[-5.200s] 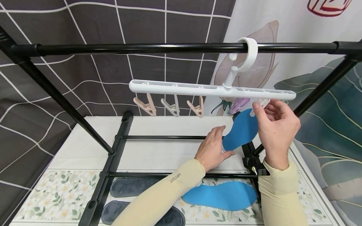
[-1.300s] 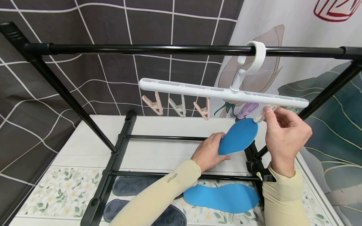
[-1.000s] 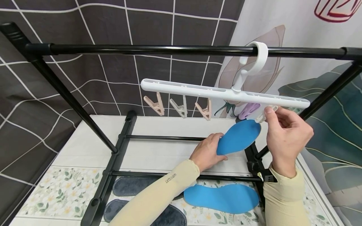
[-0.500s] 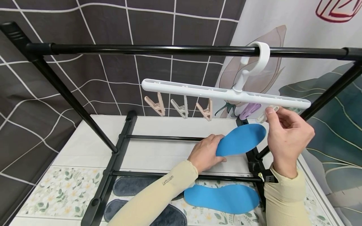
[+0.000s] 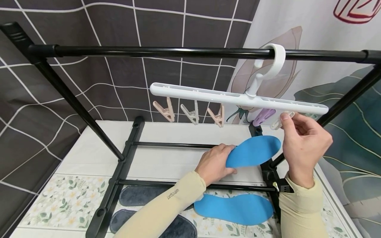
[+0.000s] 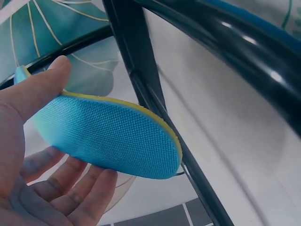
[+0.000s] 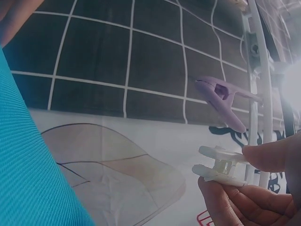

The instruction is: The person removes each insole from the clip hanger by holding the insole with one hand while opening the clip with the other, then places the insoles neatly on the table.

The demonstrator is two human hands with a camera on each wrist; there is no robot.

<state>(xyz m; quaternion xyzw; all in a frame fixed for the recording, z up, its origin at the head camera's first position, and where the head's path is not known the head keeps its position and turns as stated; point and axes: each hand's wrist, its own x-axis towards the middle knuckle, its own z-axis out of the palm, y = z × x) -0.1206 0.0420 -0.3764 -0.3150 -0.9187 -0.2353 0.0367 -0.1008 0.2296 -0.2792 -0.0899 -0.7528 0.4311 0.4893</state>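
Observation:
My left hand (image 5: 215, 162) grips a blue insole (image 5: 255, 151) by one end. In the left wrist view, the insole (image 6: 113, 134) has a textured face and a yellow edge, with my thumb above and fingers below. My right hand (image 5: 306, 145) pinches a white clip (image 5: 276, 123) under the right part of a white hanger (image 5: 208, 95). The right wrist view shows thumb and fingers squeezing that clip (image 7: 223, 165), its jaws apart and nothing between them. The insole's free end is just below the clip, not touching it. A second blue insole (image 5: 233, 209) lies flat below.
The hanger hooks over a black rack's top bar (image 5: 148, 52). Beside the held clip hangs a purple clip (image 5: 264, 116); pink clips (image 5: 165, 110) and another white one (image 5: 191, 113) hang further left. Dark grey insoles (image 5: 143, 195) lie on the floral surface (image 5: 68, 201), partly under my left sleeve.
The held insole's tip, earlier at the white clip, has come away and dropped lower. My left hand has moved slightly left and down with it. My right hand still pinches the clip.

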